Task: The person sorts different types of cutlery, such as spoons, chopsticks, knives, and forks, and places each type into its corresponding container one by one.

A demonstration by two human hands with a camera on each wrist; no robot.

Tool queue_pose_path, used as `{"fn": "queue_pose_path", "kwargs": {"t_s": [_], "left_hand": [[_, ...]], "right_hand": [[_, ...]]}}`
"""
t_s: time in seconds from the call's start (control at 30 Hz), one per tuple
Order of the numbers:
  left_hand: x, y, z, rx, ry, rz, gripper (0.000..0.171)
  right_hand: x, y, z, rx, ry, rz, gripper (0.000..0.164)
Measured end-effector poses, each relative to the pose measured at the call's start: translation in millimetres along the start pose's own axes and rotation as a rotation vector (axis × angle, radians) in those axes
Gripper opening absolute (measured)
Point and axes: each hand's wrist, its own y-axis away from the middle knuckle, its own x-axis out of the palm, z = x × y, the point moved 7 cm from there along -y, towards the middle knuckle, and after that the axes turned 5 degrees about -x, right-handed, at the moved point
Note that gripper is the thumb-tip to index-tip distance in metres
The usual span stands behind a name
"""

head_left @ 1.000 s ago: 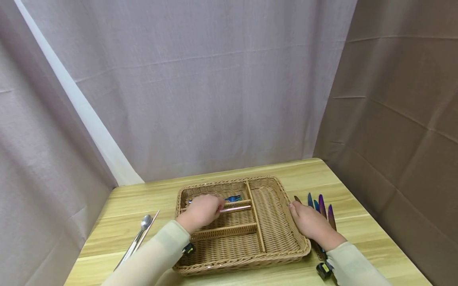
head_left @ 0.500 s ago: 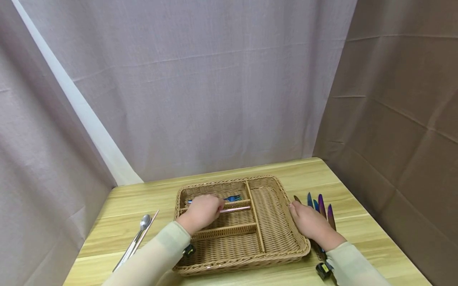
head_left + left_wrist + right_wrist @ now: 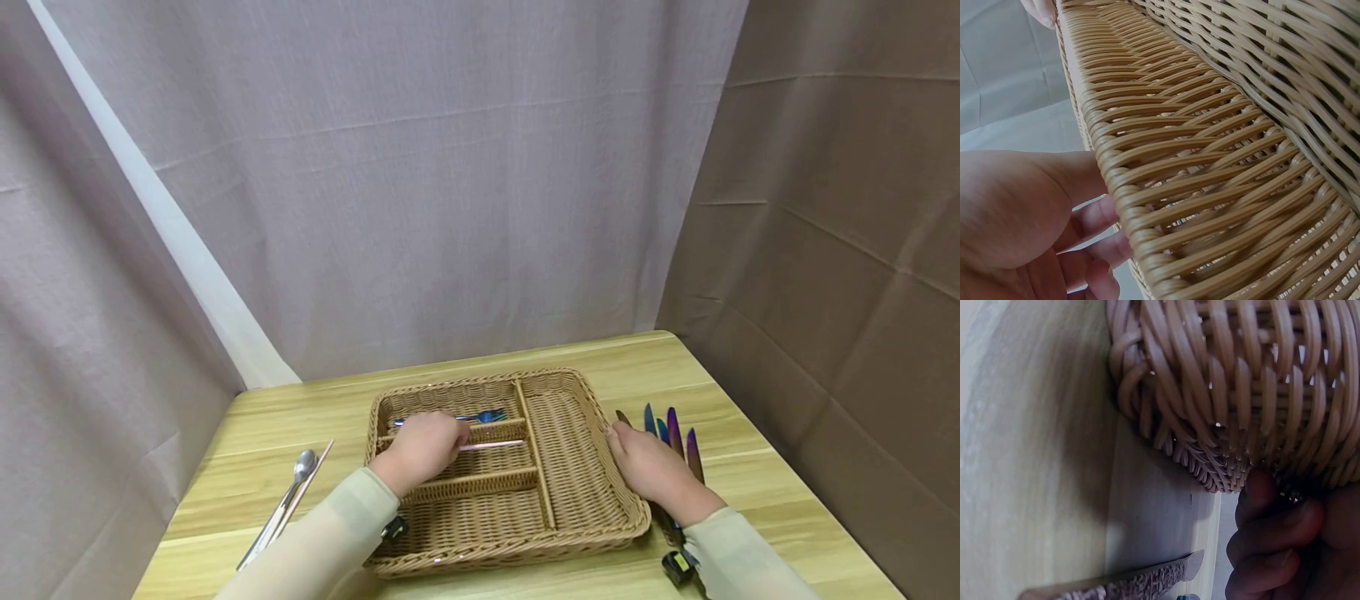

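Note:
A divided wicker basket (image 3: 510, 553) stands on the table. In its middle left compartment my left hand (image 3: 423, 448) holds a thin pink rod, probably a chopstick (image 3: 495, 445), whose free end points right. The left wrist view shows this hand (image 3: 1016, 219) against a wicker divider (image 3: 1166, 137), which hides its fingertips. My right hand (image 3: 654, 467) grips the basket's right rim; its curled fingers (image 3: 1266, 569) show low in the right wrist view. A blue fork (image 3: 491, 416) lies in the back left compartment, its handle partly behind my left hand.
Left of the basket lie a silver spoon (image 3: 305, 465) and a pinkish stick (image 3: 322, 458), partly behind the left sleeve. Several blue and purple knives (image 3: 675, 429) lie right of the basket, partly under my right hand. Curtains (image 3: 465, 183) hang behind the table.
The pink chopstick has sunk slightly and lies more level in the middle compartment. My left hand has dipped a little with it. My right hand stays on the rim.

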Motion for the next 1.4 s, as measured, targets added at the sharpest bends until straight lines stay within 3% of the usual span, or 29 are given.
{"fn": "queue_pose_path", "kwargs": {"t_s": [0.23, 0.57, 0.77, 0.93, 1.2, 1.4], "left_hand": [[-1.3, 0.9, 1.9, -0.005, 0.021, 0.004, 0.033], [1.7, 3.8, 10.6, -0.012, 0.04, 0.004, 0.023], [-7.9, 12.2, 20.6, -0.044, 0.06, -0.031, 0.013], [-18.2, 20.8, 32.6, -0.103, 0.058, -0.068, 0.006], [-29.1, 34.7, 56.3, -0.208, 0.069, -0.076, 0.017], [-36.1, 52.5, 84.1, -0.319, 0.109, -0.066, 0.017]], "right_hand": [[-0.9, 0.0, 0.7, 0.014, -0.002, 0.016, 0.041], [-2.6, 0.2, 2.5, 0.016, -0.004, 0.021, 0.041], [-2.2, -0.1, 1.6, 0.019, 0.001, 0.02, 0.043], [-1.6, 0.0, 1.0, 0.022, -0.007, 0.03, 0.044], [-2.0, -0.2, 0.6, 0.022, -0.002, 0.03, 0.042], [-1.4, 0.7, -0.2, 0.012, 0.015, 0.005, 0.046]]}}
